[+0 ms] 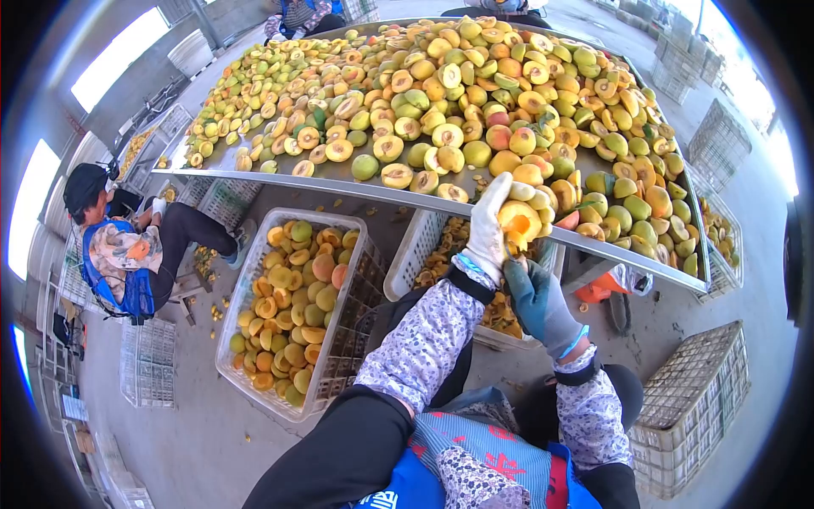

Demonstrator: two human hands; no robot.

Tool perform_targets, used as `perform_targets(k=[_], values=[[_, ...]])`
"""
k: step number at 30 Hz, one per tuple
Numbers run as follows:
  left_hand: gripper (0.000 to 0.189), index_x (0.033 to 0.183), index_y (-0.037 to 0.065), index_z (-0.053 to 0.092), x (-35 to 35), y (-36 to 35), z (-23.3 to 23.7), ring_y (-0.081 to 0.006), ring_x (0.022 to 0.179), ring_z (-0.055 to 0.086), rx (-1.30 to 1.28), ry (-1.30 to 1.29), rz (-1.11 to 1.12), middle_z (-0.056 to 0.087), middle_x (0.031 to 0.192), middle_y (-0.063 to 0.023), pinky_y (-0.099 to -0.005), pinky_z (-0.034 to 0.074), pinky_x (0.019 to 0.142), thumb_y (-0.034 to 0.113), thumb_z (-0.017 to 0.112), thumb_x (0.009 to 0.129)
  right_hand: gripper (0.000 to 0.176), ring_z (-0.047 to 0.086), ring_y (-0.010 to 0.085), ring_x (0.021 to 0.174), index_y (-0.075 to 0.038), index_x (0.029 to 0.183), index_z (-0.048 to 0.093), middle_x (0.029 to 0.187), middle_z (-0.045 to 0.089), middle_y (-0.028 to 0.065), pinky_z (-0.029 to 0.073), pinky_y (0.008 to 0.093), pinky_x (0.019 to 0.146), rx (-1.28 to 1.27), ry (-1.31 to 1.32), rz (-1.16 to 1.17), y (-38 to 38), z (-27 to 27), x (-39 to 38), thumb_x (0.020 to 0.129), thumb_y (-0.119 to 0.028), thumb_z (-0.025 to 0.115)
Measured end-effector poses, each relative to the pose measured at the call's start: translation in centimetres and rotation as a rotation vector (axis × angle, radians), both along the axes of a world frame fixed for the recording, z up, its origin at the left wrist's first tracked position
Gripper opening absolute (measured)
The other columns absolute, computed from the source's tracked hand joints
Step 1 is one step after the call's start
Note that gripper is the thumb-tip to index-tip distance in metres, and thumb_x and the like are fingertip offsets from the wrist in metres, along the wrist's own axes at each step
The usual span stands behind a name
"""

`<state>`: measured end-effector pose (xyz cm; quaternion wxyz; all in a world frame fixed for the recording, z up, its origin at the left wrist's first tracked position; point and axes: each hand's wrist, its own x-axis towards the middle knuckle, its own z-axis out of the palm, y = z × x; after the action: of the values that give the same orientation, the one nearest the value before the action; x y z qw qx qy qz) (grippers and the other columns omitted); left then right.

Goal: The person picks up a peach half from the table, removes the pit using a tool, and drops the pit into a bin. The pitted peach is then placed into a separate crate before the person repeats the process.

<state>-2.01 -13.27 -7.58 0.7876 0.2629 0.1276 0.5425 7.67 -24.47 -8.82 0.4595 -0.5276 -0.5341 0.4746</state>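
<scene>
The left hand [487, 231], in a white glove, is raised at the near edge of a long metal table [339, 181], and its fingers are curled tight around a yellow-orange fruit [519, 222], which shows a split, open face toward the camera. The fruit sits in that grip just in front of the table's rim, touching the edge of the pile behind it. The right hand [539, 304], in a blue-grey glove, is directly below, its fingertips pointing up and reaching the underside of the fruit; whether those fingers pinch anything cannot be told. The table slopes across the view and carries a heap of fruit [475, 85], whole and halved, green, yellow and orange. On the floor to the left stands a white crate [341, 373] partly filled with whole fruit, and a second crate [412, 251] with darker pieces lies under the table behind the left forearm. Empty crates [688, 409] are stacked at the right. Another person [127, 254] sits at the far left, near the table's end.
</scene>
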Motion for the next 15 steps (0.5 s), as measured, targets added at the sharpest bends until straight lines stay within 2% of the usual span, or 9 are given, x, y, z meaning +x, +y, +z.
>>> perform_targets(k=[1, 2, 3, 7, 9, 10, 12, 13, 15], values=[[0.038, 0.095, 0.004, 0.062, 0.0, 0.2, -0.3, -0.0358, 0.079, 0.070, 0.007, -0.002, 0.027, 0.070, 0.093, -0.0177, -0.0492, 0.060, 0.068, 0.038, 0.048, 0.106, 0.037, 0.061, 0.0264, 0.053, -0.002, 0.092, 0.065, 0.065, 0.062, 0.0079, 0.044, 0.0383, 0.050, 0.132, -0.102, -0.028, 0.0, -0.4, 0.3, 0.104, -0.037, 0.057], [0.038, 0.093, 0.007, 0.063, -0.2, 0.5, -0.7, -0.0345, 0.080, 0.070, -0.035, -0.055, -0.003, 0.070, 0.092, -0.0149, -0.0482, 0.060, 0.069, 0.040, 0.049, 0.105, 0.033, 0.067, 0.0414, 0.070, 0.000, 0.096, 0.066, 0.075, 0.068, 0.0210, 0.049, 0.0446, 0.059, 0.140, -0.302, -0.046, -0.1, -0.3, 0.5, 0.102, -0.033, 0.062], [0.036, 0.090, 0.011, 0.064, -0.4, 0.5, -0.4, -0.0310, 0.081, 0.070, -0.081, -0.093, -0.015, 0.070, 0.091, -0.0101, -0.0465, 0.060, 0.069, 0.041, 0.050, 0.104, 0.031, 0.066, 0.0452, 0.078, -0.002, 0.097, 0.067, 0.080, 0.065, 0.0263, 0.050, 0.0454, 0.061, 0.245, -0.354, -0.089, -0.4, -0.7, 0.3, 0.101, -0.032, 0.062], [0.032, 0.087, 0.015, 0.062, -3.8, 2.5, 1.4, -0.0255, 0.084, 0.069, -0.069, -0.318, 0.080, 0.069, 0.093, -0.0036, -0.0435, 0.059, 0.076, 0.042, 0.053, 0.102, 0.030, 0.067, 0.0449, 0.078, -0.003, 0.098, 0.068, 0.082, 0.069, 0.0247, 0.052, 0.0501, 0.066, 0.157, -0.677, -0.112, -1.0, -2.4, 1.7, 0.100, -0.032, 0.063], [0.031, 0.091, 0.013, 0.063, -6.8, 2.2, 2.7, -0.0251, 0.088, 0.070, 0.029, -0.127, 0.227, 0.070, 0.096, -0.0059, -0.0430, 0.059, 0.080, 0.039, 0.054, 0.103, 0.030, 0.067, 0.0453, 0.079, -0.003, 0.099, 0.068, 0.084, 0.069, 0.0250, 0.053, 0.0516, 0.068, 0.102, -0.761, -0.138, -1.0, -2.6, 2.1, 0.099, -0.033, 0.064], [0.030, 0.096, 0.011, 0.064, -8.5, 1.9, 2.1, -0.0251, 0.089, 0.070, 0.117, 0.130, 0.485, 0.071, 0.099, -0.0079, -0.0430, 0.059, 0.080, 0.038, 0.054, 0.103, 0.030, 0.067, 0.0453, 0.080, -0.003, 0.099, 0.068, 0.086, 0.070, 0.0252, 0.053, 0.0520, 0.069, 0.080, -0.786, -0.153, -1.0, -1.9, 2.1, 0.098, -0.033, 0.064], [0.030, 0.101, 0.008, 0.067, -13.4, 0.1, 1.9, -0.0258, 0.091, 0.071, 0.155, 0.455, 0.696, 0.073, 0.102, -0.0123, -0.0429, 0.059, 0.079, 0.036, 0.055, 0.103, 0.030, 0.067, 0.0453, 0.080, -0.003, 0.098, 0.068, 0.086, 0.070, 0.0254, 0.053, 0.0520, 0.070, 0.087, -0.766, -0.166, -1.1, -1.4, 2.0, 0.098, -0.033, 0.064], [0.031, 0.102, 0.007, 0.069, -16.7, -1.1, 2.7, -0.0265, 0.092, 0.071, 0.103, 0.513, 0.649, 0.074, 0.103, -0.0146, -0.0427, 0.060, 0.079, 0.035, 0.056, 0.103, 0.030, 0.067, 0.0452, 0.080, -0.003, 0.097, 0.068, 0.085, 0.070, 0.0255, 0.053, 0.0517, 0.070, 0.116, -0.724, -0.169, -1.2, -1.4, 2.1, 0.098, -0.033, 0.064], [0.039, 0.106, 0.001, 0.071, -24.7, -0.5, 0.5, -0.0273, 0.095, 0.072, -0.109, 0.898, 0.676, 0.076, 0.101, -0.0154, -0.0349, 0.059, 0.078, 0.038, 0.062, 0.098, 0.030, 0.067, 0.0451, 0.080, -0.003, 0.096, 0.068, 0.085, 0.069, 0.0255, 0.053, 0.0513, 0.070, 0.140, -0.678, -0.176, -1.1, -1.0, 2.2, 0.098, -0.032, 0.065]])
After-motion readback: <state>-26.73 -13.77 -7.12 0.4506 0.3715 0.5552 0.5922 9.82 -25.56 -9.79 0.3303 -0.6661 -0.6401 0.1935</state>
